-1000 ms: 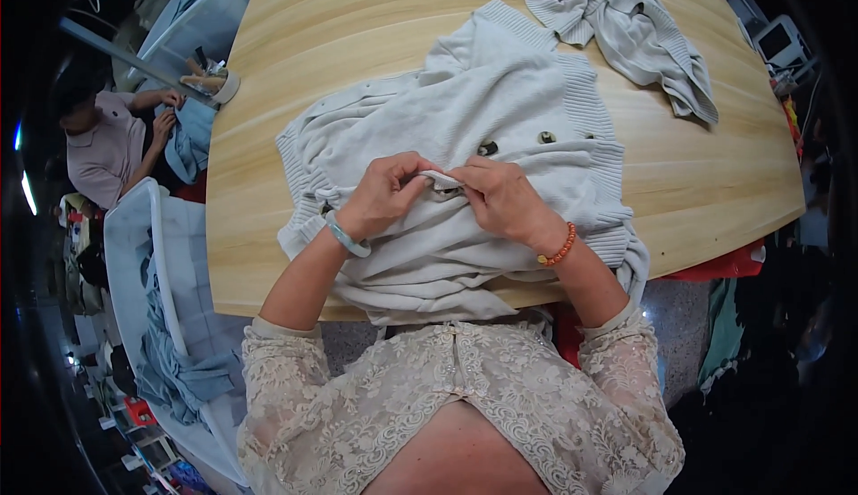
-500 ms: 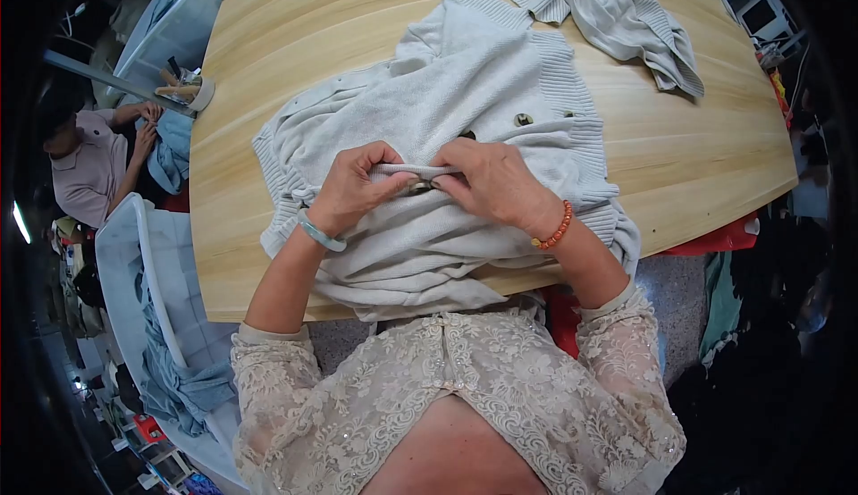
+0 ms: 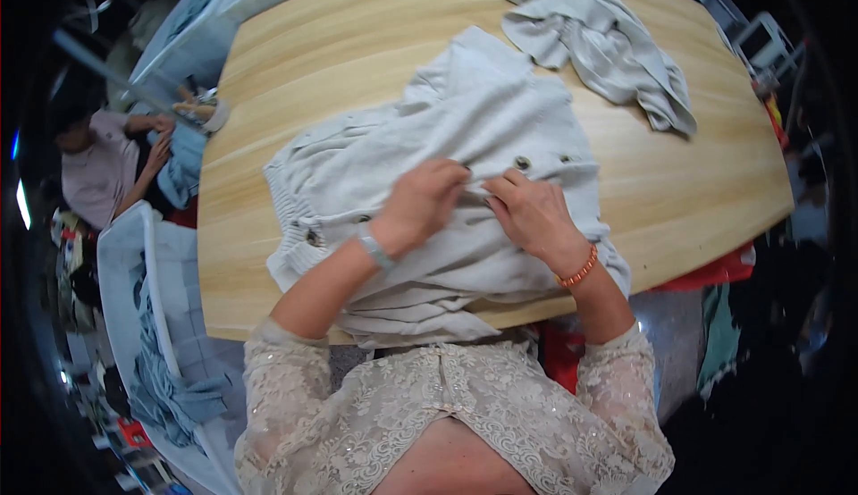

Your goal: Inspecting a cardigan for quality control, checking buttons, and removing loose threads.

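Both L hand [image 3: 420, 206] + R hand [image 3: 539, 220] on button-front cardigan [image 3: 483, 93], fingers narrowed; pinch blurred, can't tell. Tabletop [image 3: 697, 200] prob. bears weight, freeing both. Knit garment [image 3: 609, 59] 1–2 o'clock.

Own hands: two, left hand [image 3: 420, 202], right hand [image 3: 534, 215]. Bracelets [image 3: 579, 268]: two, one per wrist. Pale knits [image 3: 438, 120]: two. Buttons [image 3: 522, 163]: at least four. Table [image 3: 688, 182]: one. White tubs [image 3: 183, 267]: at least two. Co-worker [image 3: 98, 173]: one.

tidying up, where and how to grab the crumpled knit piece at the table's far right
Probably pinch the crumpled knit piece by its near-right end, coming from the near side: that end lies closest, clear of the larger garment.
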The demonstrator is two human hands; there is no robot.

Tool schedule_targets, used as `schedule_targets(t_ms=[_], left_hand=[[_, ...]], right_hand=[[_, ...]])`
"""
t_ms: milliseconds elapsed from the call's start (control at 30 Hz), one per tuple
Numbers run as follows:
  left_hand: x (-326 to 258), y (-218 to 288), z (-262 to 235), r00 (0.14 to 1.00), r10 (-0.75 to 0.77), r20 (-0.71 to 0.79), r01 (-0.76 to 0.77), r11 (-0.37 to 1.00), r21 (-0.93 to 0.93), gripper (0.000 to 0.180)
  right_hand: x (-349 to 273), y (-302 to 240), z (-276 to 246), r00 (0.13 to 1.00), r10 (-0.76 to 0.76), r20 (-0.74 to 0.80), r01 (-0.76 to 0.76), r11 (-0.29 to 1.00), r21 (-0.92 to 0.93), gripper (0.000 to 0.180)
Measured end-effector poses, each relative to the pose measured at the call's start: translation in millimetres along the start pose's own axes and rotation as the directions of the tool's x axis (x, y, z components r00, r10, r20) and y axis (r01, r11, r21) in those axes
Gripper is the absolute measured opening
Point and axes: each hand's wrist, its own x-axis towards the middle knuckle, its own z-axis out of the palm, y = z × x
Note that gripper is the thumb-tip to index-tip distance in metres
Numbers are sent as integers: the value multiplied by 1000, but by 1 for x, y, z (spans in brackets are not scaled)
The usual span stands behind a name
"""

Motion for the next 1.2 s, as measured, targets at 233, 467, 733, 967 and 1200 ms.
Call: schedule_targets(t_ms=[233,467,733,967,1200], left_hand=[[24,-16,14,938,-194,288,183,981,62,18],[20,-13,19,845,-459,275,531,656,-537,16],[13,-9,20,861,-369,349,507,574,-643,24],[-5,-6,12,987,-101,123,121,979,-166,25],[-9,-2,11,984,-159,83,171,971,-168,15]], right_hand=[[-8,-1,17,994,-40,-101,53,990,129,14],[-4,-7,20,977,-12,-214,65,968,243,15],[-15,-10,21,975,-47,-217,72,991,109,41],[-4,-8,12,996,-36,-80,54,969,243,32],[-8,7,24,990,-63,-124,92,965,247,30]])
